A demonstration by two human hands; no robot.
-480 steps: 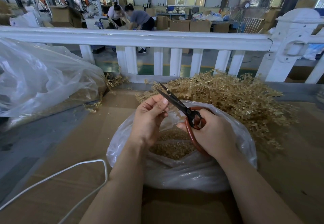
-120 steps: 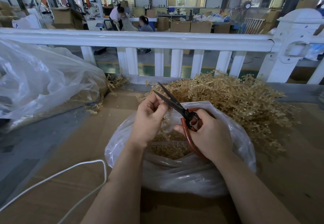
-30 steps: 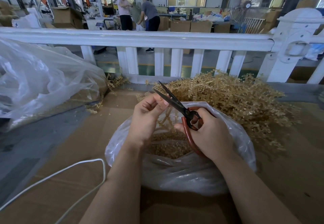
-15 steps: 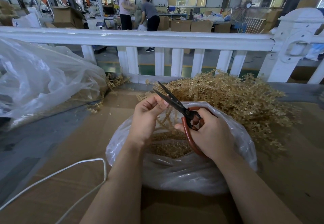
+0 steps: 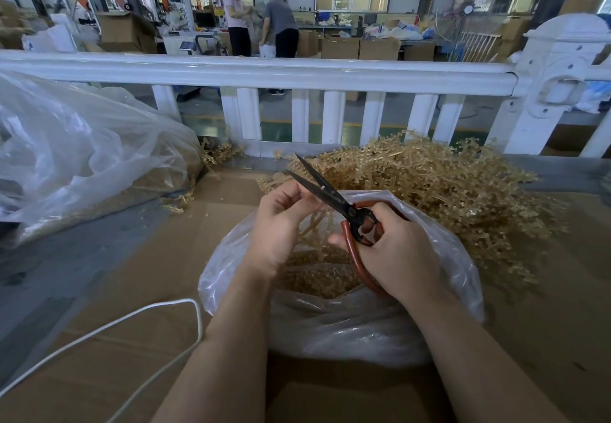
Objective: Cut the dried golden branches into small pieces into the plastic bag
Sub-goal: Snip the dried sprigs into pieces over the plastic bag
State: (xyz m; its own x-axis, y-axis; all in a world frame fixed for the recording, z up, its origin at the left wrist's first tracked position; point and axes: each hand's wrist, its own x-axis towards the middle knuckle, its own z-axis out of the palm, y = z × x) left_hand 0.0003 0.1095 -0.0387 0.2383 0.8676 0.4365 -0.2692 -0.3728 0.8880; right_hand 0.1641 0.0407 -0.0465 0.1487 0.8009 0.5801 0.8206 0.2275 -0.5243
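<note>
Golden branch (image 5: 314, 224) pinched in left hand (image 5: 281, 224) fingers (image 5: 297, 196)

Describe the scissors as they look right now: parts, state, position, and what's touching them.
The scissors have two long, dark, pointed blades and reddish-brown loop handles. The blades stand open in a narrow V, tips pointing up and away toward the white fence. The right hand grips the handles. The left hand pinches a golden branch beside the blades, above the open plastic bag.
</note>
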